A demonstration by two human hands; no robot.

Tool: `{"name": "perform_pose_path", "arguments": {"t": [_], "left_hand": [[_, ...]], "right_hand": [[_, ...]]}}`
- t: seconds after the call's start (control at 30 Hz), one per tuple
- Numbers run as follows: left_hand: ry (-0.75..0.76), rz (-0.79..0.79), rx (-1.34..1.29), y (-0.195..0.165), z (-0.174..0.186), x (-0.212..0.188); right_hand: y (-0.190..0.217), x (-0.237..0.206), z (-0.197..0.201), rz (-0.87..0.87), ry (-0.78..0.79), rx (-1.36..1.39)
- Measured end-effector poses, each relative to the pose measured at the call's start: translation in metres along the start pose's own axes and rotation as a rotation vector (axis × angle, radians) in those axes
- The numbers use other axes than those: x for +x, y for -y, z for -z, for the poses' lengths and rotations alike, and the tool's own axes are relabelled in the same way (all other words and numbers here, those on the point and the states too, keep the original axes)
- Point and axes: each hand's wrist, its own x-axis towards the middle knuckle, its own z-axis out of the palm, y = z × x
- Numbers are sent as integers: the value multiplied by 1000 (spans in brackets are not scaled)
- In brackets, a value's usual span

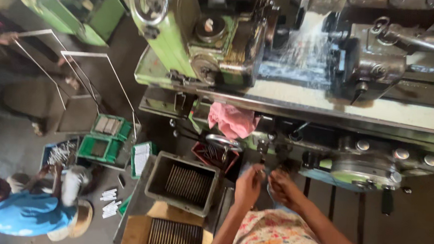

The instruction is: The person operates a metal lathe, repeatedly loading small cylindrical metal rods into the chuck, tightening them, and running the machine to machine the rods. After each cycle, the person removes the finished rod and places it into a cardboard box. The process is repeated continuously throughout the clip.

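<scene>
My left hand (pixel 248 186) and my right hand (pixel 282 188) are raised close together in front of the green lathe (pixel 201 42), just below its carriage controls. Both hands pinch something small and thin between their fingers; it is too blurred to name. A handwheel (pixel 224 142) sits just up and left of my left hand. My floral sleeve (pixel 275 236) fills the bottom middle.
A pink rag (pixel 232 120) lies on the lathe's front ledge. A grey crate of metal rods (pixel 183 182) and a second tray (pixel 174 236) stand at lower left. A person in blue (pixel 22 211) crouches on the floor by green trays (pixel 104 141). Coolant sprays at the chuck (pixel 305 47).
</scene>
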Motion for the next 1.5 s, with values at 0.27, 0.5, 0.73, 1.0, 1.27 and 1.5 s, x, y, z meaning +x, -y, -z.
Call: {"name": "perform_pose_path", "arguments": {"t": [0.27, 0.5, 0.73, 1.0, 1.27, 1.5], "left_hand": [[307, -613, 265, -15, 13, -18], [-165, 316, -477, 4, -14, 25], [86, 754, -959, 41, -23, -13], [27, 912, -1241, 70, -36, -31], [134, 797, -1158, 57, -25, -7], [208, 821, -1113, 44, -40, 8]], "right_hand": [[33, -37, 25, -639, 125, 19], [7, 10, 8, -7, -487, 90], [-12, -5, -39, 913, -606, -1371], [-1, -9, -50, 617, -472, -1196], [-7, 1, -18, 698, -381, -1504], [11, -16, -18, 772, -529, -1414]]}}
